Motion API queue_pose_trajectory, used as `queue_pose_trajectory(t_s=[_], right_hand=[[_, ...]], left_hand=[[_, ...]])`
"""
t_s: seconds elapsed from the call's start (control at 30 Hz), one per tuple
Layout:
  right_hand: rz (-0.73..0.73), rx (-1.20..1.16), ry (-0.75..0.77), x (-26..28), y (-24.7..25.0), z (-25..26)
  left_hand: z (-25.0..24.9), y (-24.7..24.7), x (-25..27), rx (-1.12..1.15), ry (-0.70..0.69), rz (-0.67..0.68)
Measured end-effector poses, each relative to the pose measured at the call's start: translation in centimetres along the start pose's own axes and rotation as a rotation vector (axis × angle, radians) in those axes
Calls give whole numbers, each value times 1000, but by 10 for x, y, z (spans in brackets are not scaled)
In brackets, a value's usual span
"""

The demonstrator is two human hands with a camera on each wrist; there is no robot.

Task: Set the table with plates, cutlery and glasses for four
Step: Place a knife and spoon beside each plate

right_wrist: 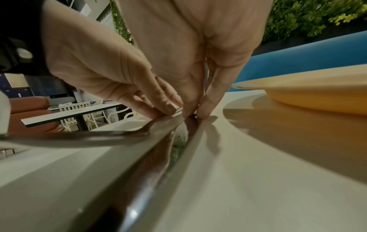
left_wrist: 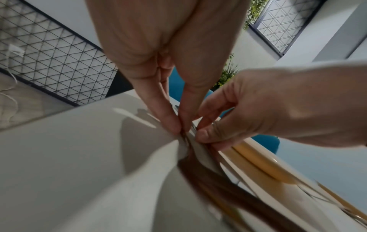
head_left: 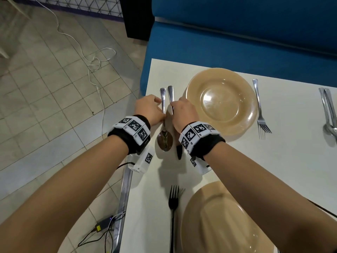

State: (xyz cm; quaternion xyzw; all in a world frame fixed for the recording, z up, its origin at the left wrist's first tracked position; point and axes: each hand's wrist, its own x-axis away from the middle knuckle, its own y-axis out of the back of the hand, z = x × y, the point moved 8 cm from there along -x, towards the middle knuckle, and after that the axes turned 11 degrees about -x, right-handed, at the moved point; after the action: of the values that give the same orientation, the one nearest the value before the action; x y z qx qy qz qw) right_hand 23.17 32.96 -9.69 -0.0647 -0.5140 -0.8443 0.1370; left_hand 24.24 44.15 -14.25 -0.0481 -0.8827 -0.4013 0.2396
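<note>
On the white table (head_left: 291, 161), a spoon (head_left: 165, 141) and a knife (head_left: 170, 94) lie side by side just left of the far tan plate (head_left: 197, 83), handles pointing away from me. My left hand (head_left: 161, 108) pinches the spoon's handle between thumb and fingers. Beside it, my right hand (head_left: 174, 107) pinches the knife's handle. In the left wrist view the left fingertips (left_wrist: 170, 125) press together on the thin handle. The right wrist view has the knife (right_wrist: 158, 164) running along the tabletop under my right hand (right_wrist: 192, 113), with the spoon (right_wrist: 89, 136) to its left.
A fork (head_left: 260, 114) lies right of the far plate, and more cutlery (head_left: 328, 114) sits at the right edge. A second tan plate (head_left: 200, 234) with a fork (head_left: 173, 207) is near me. The table's left edge (head_left: 147, 84) is close to the spoon. A blue bench (head_left: 237, 33) stands beyond.
</note>
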Motion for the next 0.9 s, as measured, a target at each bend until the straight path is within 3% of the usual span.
queue_pose_trajectory(t_s=[0.23,0.9], right_hand=[[-12,136,0,-27,0,9],[1,99,-80,-59,18,5]], left_hand=[[-23,12,-18,-51,-49,-62],[-58,29,-46,-101,-100,-99]])
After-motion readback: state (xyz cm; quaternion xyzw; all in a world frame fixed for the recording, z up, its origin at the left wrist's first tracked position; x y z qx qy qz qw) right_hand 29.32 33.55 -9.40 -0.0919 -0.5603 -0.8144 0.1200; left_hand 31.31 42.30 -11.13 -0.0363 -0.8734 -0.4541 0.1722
